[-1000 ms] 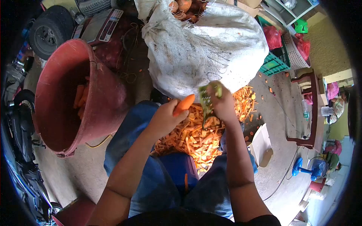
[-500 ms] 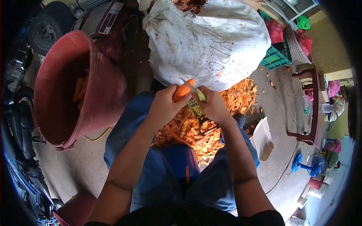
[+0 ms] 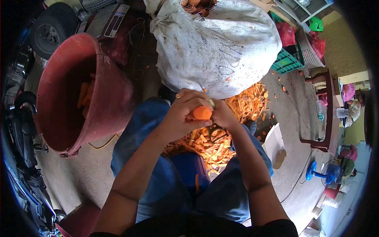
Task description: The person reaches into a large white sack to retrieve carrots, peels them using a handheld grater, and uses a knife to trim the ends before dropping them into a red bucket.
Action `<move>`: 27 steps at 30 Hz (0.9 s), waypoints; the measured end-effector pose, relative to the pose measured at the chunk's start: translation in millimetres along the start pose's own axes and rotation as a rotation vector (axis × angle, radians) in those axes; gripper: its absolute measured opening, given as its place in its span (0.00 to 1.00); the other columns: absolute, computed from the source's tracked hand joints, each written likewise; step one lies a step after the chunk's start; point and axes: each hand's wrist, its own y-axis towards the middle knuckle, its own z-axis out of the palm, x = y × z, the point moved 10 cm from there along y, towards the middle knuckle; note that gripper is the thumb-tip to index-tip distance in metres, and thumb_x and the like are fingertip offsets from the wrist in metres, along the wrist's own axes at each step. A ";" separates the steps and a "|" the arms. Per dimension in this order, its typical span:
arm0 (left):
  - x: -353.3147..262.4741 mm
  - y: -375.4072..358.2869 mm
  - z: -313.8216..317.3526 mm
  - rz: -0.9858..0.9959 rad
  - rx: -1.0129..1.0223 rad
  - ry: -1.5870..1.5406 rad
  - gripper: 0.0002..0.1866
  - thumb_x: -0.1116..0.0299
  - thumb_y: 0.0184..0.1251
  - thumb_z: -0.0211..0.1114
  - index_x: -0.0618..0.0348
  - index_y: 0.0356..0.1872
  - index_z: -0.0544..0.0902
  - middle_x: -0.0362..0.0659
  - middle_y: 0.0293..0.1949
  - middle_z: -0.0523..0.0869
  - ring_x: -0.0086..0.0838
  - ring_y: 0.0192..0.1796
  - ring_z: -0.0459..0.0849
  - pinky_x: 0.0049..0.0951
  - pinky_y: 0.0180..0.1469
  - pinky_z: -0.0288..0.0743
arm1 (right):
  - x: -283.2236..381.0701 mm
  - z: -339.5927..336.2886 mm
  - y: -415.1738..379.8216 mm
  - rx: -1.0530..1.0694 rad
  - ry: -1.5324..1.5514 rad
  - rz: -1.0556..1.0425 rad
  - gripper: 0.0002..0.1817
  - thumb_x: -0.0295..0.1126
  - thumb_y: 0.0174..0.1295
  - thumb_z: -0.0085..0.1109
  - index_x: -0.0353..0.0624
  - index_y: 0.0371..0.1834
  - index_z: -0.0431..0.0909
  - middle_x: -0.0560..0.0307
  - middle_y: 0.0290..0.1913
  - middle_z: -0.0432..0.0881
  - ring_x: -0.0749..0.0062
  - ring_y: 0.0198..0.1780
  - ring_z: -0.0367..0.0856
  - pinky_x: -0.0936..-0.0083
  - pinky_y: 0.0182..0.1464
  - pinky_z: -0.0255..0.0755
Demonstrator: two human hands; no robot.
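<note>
My left hand (image 3: 179,116) is closed around a peeled orange carrot (image 3: 202,113), whose blunt round end faces up toward me. Close against it, my right hand (image 3: 224,114) grips a green-handled knife (image 3: 212,103); only a bit of the handle and a thin grey streak of blade show past my fingers. Both hands meet between my knees, above a heap of carrot peelings and pieces (image 3: 207,152) on the floor. My left fingers hide much of the carrot and the knife.
A large white woven sack (image 3: 217,47) stands ahead, with carrots (image 3: 193,7) in its open mouth. To the left, a tilted red tub (image 3: 114,91) holds several carrots (image 3: 83,94). A white carton (image 3: 274,144) lies right of my leg, and a green crate (image 3: 290,61) sits beyond.
The carrot has turned from slanting away to having its end toward me. My left hand has rolled over and come nearer my right, and the knife is now more hidden.
</note>
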 end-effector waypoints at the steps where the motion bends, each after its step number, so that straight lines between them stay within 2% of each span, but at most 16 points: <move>1: -5.8 -0.5 -2.4 0.049 -0.038 0.113 0.13 0.66 0.40 0.65 0.59 0.29 0.75 0.41 0.30 0.75 0.30 0.35 0.73 0.25 0.40 0.64 | 11.1 14.2 -2.4 0.045 0.118 -0.080 0.10 0.30 0.50 0.50 0.38 0.34 0.71 0.48 0.31 0.76 0.63 0.35 0.74 0.73 0.39 0.65; 2: -11.7 -0.5 -4.3 0.100 -0.076 0.226 0.15 0.66 0.40 0.65 0.59 0.31 0.75 0.41 0.30 0.75 0.32 0.37 0.73 0.27 0.42 0.64 | 12.3 23.5 -2.8 0.040 0.117 -0.082 0.10 0.30 0.50 0.50 0.38 0.34 0.71 0.48 0.31 0.76 0.63 0.35 0.74 0.73 0.39 0.65; 3: -9.7 -0.5 -1.7 0.103 -0.076 0.226 0.15 0.66 0.40 0.65 0.59 0.31 0.75 0.41 0.30 0.75 0.32 0.37 0.73 0.27 0.42 0.64 | 11.7 31.1 -3.0 0.027 0.309 -0.079 0.11 0.29 0.50 0.50 0.38 0.36 0.71 0.52 0.35 0.75 0.68 0.38 0.73 0.75 0.41 0.64; 6: 19.0 -3.6 0.5 -0.046 -0.127 0.025 0.15 0.69 0.40 0.65 0.60 0.33 0.75 0.41 0.31 0.75 0.32 0.36 0.74 0.26 0.41 0.65 | 5.9 29.4 -4.3 -0.005 0.654 -0.051 0.12 0.28 0.51 0.49 0.36 0.39 0.71 0.57 0.39 0.74 0.74 0.41 0.71 0.78 0.44 0.63; 8: 32.9 -6.3 -17.7 -0.092 -0.300 -0.127 0.15 0.71 0.41 0.66 0.61 0.35 0.75 0.41 0.32 0.75 0.26 0.35 0.74 0.23 0.40 0.67 | 2.2 20.5 -2.5 -0.024 0.802 -0.033 0.13 0.28 0.52 0.48 0.34 0.40 0.70 0.58 0.40 0.73 0.75 0.42 0.70 0.79 0.44 0.63; 9: 32.9 -6.8 -19.5 -0.091 -0.299 -0.128 0.15 0.71 0.41 0.66 0.61 0.35 0.75 0.41 0.32 0.75 0.26 0.35 0.74 0.23 0.40 0.67 | -2.1 9.5 -2.0 -0.067 0.747 -0.001 0.13 0.28 0.52 0.48 0.34 0.40 0.70 0.58 0.39 0.74 0.75 0.41 0.70 0.80 0.44 0.63; 11: 67.5 -17.3 -13.4 -0.444 -0.271 -0.452 0.17 0.79 0.41 0.65 0.64 0.37 0.74 0.39 0.36 0.74 0.20 0.40 0.72 0.18 0.42 0.66 | -6.5 -9.7 -3.5 -0.151 0.637 0.062 0.13 0.28 0.53 0.48 0.32 0.40 0.70 0.57 0.37 0.74 0.75 0.39 0.71 0.81 0.43 0.63; 15: 66.4 -14.1 -12.3 -0.562 0.010 -0.053 0.18 0.73 0.41 0.66 0.65 0.37 0.73 0.41 0.34 0.77 0.17 0.37 0.73 0.17 0.39 0.67 | 10.1 -32.4 -9.8 -0.201 0.368 -0.009 0.10 0.27 0.51 0.47 0.33 0.36 0.70 0.56 0.29 0.75 0.76 0.32 0.71 0.78 0.36 0.65; 16: 67.3 -14.3 -12.4 -0.561 0.011 -0.054 0.18 0.73 0.41 0.66 0.65 0.37 0.73 0.41 0.34 0.77 0.17 0.37 0.73 0.17 0.39 0.67 | 8.6 -33.7 -11.3 -0.203 0.368 -0.008 0.10 0.27 0.51 0.47 0.33 0.36 0.70 0.56 0.29 0.75 0.76 0.32 0.71 0.78 0.36 0.65; 18: 72.9 -17.5 -4.2 -0.568 0.165 0.217 0.18 0.69 0.39 0.67 0.66 0.33 0.74 0.47 0.31 0.79 0.22 0.33 0.77 0.21 0.37 0.69 | 6.0 -40.1 -14.9 -0.266 0.194 0.013 0.09 0.26 0.48 0.48 0.35 0.33 0.69 0.49 0.26 0.74 0.69 0.30 0.73 0.74 0.33 0.65; 19: 76.0 -19.5 0.6 -0.570 0.166 0.219 0.18 0.69 0.39 0.67 0.66 0.33 0.74 0.47 0.31 0.79 0.22 0.33 0.77 0.21 0.37 0.69 | 7.1 -39.1 -17.3 -0.265 0.197 0.014 0.09 0.26 0.48 0.48 0.35 0.33 0.69 0.49 0.26 0.74 0.69 0.30 0.73 0.74 0.33 0.65; 21: 64.0 -12.0 16.2 -0.370 0.106 0.071 0.19 0.69 0.38 0.66 0.66 0.34 0.73 0.50 0.29 0.78 0.29 0.32 0.78 0.25 0.36 0.69 | 20.8 -42.0 -25.1 -0.300 0.040 -0.028 0.10 0.26 0.46 0.49 0.37 0.33 0.69 0.43 0.25 0.73 0.57 0.29 0.74 0.71 0.32 0.65; 22: 61.9 -11.0 19.9 -0.340 0.056 0.035 0.18 0.71 0.39 0.63 0.66 0.34 0.72 0.50 0.27 0.78 0.34 0.33 0.78 0.28 0.35 0.69 | 26.9 -42.6 -28.6 -0.299 0.041 -0.028 0.10 0.26 0.46 0.49 0.37 0.33 0.69 0.43 0.25 0.73 0.57 0.29 0.74 0.71 0.32 0.65; 24: 64.4 -11.1 21.0 -0.396 0.066 0.126 0.18 0.71 0.38 0.63 0.66 0.35 0.72 0.51 0.27 0.78 0.35 0.33 0.78 0.27 0.35 0.69 | 41.2 -38.7 -33.5 -0.234 -0.207 -0.023 0.10 0.28 0.46 0.51 0.38 0.33 0.69 0.41 0.24 0.73 0.50 0.30 0.73 0.67 0.31 0.65; 26: 70.0 -12.0 21.7 -0.451 0.075 0.214 0.19 0.72 0.38 0.62 0.66 0.36 0.72 0.51 0.28 0.78 0.36 0.33 0.78 0.27 0.36 0.69 | 42.8 -43.2 -39.4 -0.225 -0.233 -0.030 0.10 0.30 0.48 0.51 0.37 0.33 0.70 0.43 0.22 0.72 0.54 0.26 0.73 0.70 0.29 0.65; 27: 74.4 -12.6 14.2 -0.459 -0.026 0.158 0.19 0.72 0.38 0.61 0.66 0.37 0.72 0.52 0.28 0.78 0.36 0.34 0.78 0.27 0.36 0.69 | 44.3 -46.1 -42.0 -0.218 -0.259 -0.041 0.09 0.31 0.51 0.51 0.37 0.32 0.70 0.45 0.20 0.72 0.58 0.23 0.72 0.73 0.26 0.64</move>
